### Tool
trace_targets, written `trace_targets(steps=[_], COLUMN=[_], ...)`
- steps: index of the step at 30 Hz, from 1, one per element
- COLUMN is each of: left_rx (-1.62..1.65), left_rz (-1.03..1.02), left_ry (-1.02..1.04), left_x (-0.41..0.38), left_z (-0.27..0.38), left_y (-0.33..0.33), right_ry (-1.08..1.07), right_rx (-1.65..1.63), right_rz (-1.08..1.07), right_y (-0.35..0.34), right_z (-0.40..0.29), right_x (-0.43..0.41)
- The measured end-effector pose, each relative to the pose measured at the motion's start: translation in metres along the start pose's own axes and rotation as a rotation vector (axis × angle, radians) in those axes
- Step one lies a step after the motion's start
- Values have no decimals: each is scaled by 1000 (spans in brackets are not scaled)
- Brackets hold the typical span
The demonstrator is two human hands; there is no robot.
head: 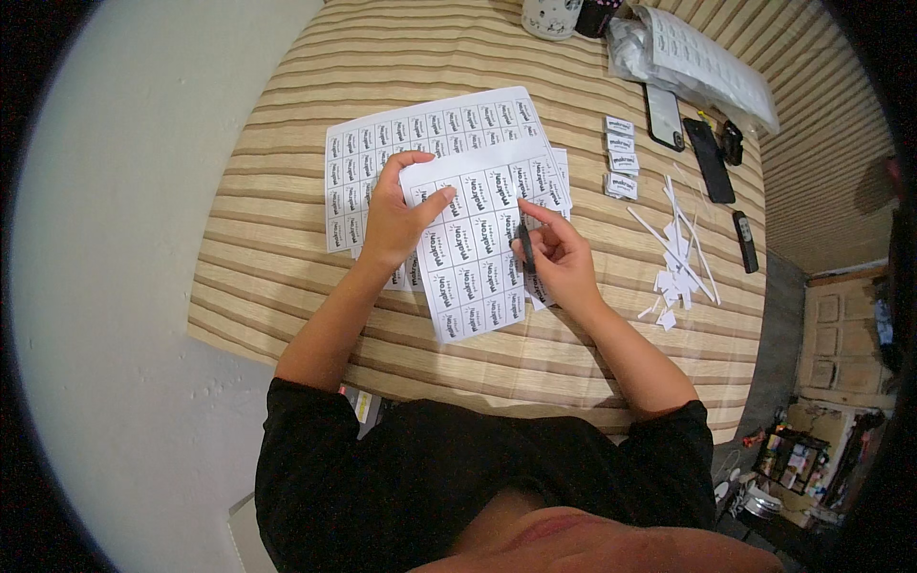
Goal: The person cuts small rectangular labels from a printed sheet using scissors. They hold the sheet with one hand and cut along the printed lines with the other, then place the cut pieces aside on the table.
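Observation:
My left hand [405, 208] grips the left side of a printed paper label sheet [476, 283], with the thumb on its face. At the sheet's right side, my right hand [562, 254] holds scissors [528, 247] by their dark handles; the blades lie along the sheet and are hard to make out. Beneath the held sheet lie more printed sheets [345, 168], partly covered. To the right stand several small stacks of cut labels [622, 161] in a column.
Narrow strips and paper scraps [673, 279] lie at the right. Beyond are a silver phone [665, 118], a black phone [709, 161], a remote control [745, 241] and a plastic bag [709, 68]. A patterned white cup [550, 16] stands at the far edge of the striped tablecloth [286, 286].

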State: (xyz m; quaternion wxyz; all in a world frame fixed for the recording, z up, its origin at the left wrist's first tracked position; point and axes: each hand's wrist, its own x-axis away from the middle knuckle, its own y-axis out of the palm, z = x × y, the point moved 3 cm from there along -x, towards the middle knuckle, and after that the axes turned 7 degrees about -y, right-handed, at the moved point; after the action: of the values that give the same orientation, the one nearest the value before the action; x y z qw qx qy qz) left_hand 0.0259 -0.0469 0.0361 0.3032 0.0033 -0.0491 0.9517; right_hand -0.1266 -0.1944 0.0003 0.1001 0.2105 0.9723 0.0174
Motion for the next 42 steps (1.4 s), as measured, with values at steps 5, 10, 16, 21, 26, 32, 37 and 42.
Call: trace_targets(steps=[5,10,16,21,26,32,37,42], left_rx=[4,87,8,0,5,18,-50,-147], left_rz=[-23,-94,-116,-101,-81,-99,-145,-121], left_ry=[13,-13,20,6,14,24,65,87], left_x=[2,2,3,3,3,2,1,0], left_z=[6,0,-2,0,-1,-3,-4,-5], left_y=[2,5,7,6,6,5,5,3], right_ry=[-8,12,-1,-6,-24,-23,-26,-40], right_rx=[-12,-21,-38,-28,-41,-22,-44,-77], right_rz=[-2,-7,4,14,11,9,27,24], right_y=[1,0,0,-1,-2,-2,-3,-3], right_z=[-2,-5,-6,-4,-2,-1,4,6], right_x=[-2,-3,-3,-4,-4,-4,-8,-7])
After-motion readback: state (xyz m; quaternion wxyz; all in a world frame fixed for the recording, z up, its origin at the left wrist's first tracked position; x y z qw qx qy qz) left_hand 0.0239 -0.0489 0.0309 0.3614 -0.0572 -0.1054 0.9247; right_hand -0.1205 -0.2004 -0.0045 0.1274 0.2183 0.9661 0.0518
